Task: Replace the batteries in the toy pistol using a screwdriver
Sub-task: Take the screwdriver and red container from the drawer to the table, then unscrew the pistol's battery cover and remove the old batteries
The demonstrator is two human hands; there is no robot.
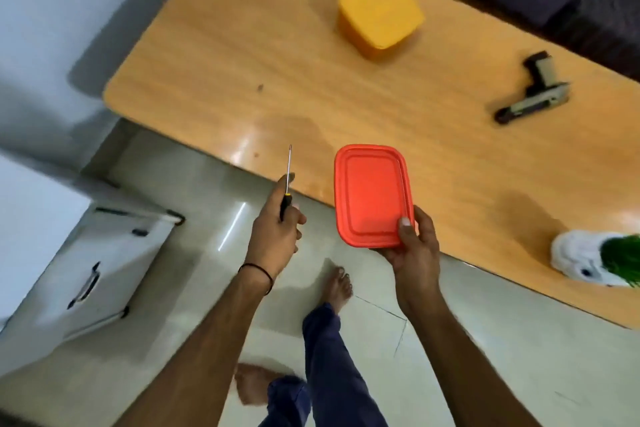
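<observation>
white case (93,253): lower left of frame, on the floor (194,191), dark handle on its side, blurred.
left hand (273,236): centre-low, over the floor just off the table edge; fingers (298,218) curled round the screwdriver handle. Thin black band (258,270) on the wrist.
screwdriver (286,184): black handle in the left hand, thin shaft pointing to the top of frame, tip just over the table edge.
table (242,62): wooden top, runs diagonally from upper centre to right edge.
red lid (372,196): centre, rectangular, rounded corners, flat face to camera, held above the near table edge. Can't tell if a box sits under it.
yellow box (381,14): upper centre, on the table, closed, well apart from both hands.
right hand (412,253): right of centre, pinches the red lid at its lower right corner, thumb on top, fingers underneath.
toy pistol (533,90): upper right, lying flat on the table, nothing touching it, well apart from the yellow box.
white-and-green item (595,258): right edge, on the table, too blurred to identify.
</observation>
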